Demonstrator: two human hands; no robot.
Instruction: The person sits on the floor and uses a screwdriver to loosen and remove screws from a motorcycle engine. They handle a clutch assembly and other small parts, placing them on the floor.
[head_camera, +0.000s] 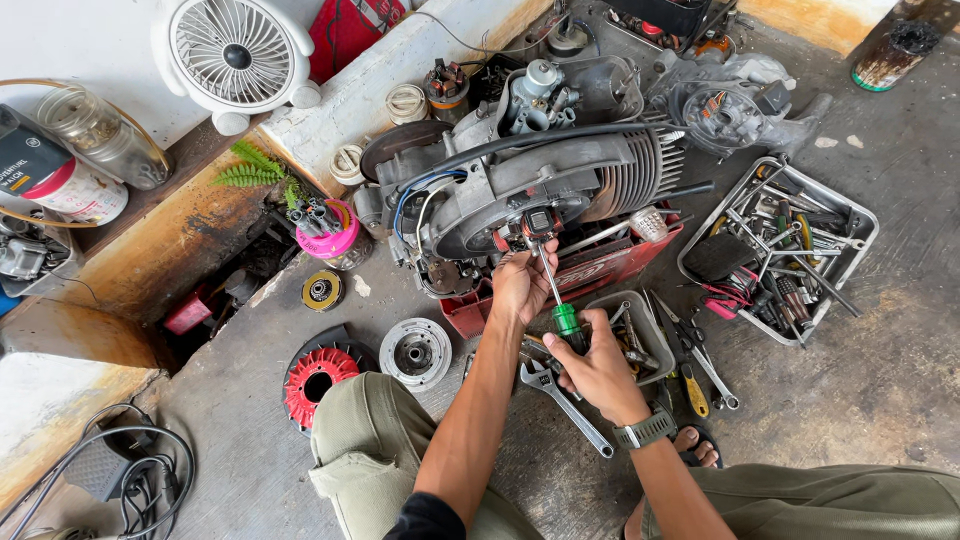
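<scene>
Right hand fisted on stiff green-handled steel screwdriver; left hand pinching its slick shank at twelve o'clock, against heavy grey metal engine.

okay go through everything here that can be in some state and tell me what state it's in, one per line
Left hand: gripping the screwdriver shaft by the engine.
Right hand: closed on the green screwdriver handle.
Screwdriver: tip against the engine's stator area.
Engine: side cover off, wiring exposed.
Red fan wheel: removed, lying on the floor.
Tool tray: full of tools.
White fan: cannot tell if running.
</scene>
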